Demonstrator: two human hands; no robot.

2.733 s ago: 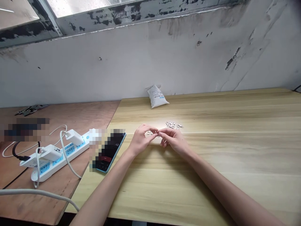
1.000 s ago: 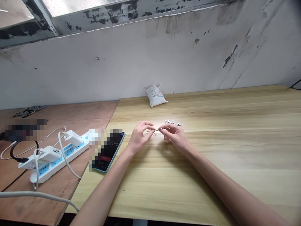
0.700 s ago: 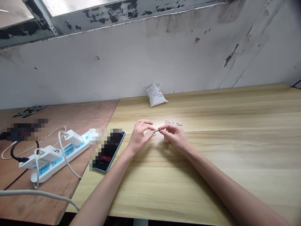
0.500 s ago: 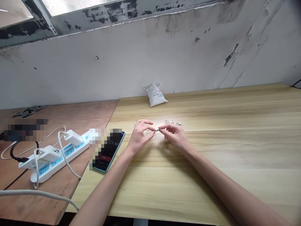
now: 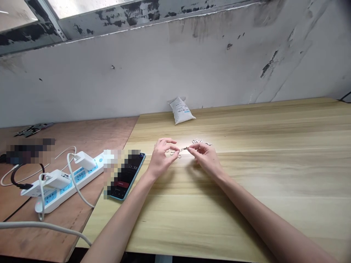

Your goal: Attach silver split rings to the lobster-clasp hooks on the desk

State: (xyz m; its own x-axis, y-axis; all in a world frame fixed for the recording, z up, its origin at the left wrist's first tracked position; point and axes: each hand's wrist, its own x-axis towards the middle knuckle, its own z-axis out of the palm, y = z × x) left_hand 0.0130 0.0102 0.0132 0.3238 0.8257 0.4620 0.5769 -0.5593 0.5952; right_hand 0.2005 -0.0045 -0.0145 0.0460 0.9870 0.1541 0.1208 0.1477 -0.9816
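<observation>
A small metal clasp [image 5: 184, 148] is stretched between my two hands, just above the wooden table. My left hand [image 5: 161, 157] pinches its left end, which looks like a small ring, between thumb and index finger; the other fingers are bent loosely. At the right end, my right hand [image 5: 206, 157] grips the clasp between thumb and fingertips. Small metal rings [image 5: 179, 156] lie on the table by my left fingertips, partly hidden by them. Behind my right hand lie several silvery metal clasps [image 5: 197, 141], partly covered by the fingers.
A white labelled bag [image 5: 182, 111] stands near the wall. To the left of my left forearm lies a phone [image 5: 127, 177] with a lit screen. A white power strip [image 5: 74, 184] with plugged chargers and loose cables [image 5: 49, 225] occupies the reddish board at left.
My fingertips have drawn slightly apart, so more of the metal clasp shows between them. The bag, phone and power strip stay put.
</observation>
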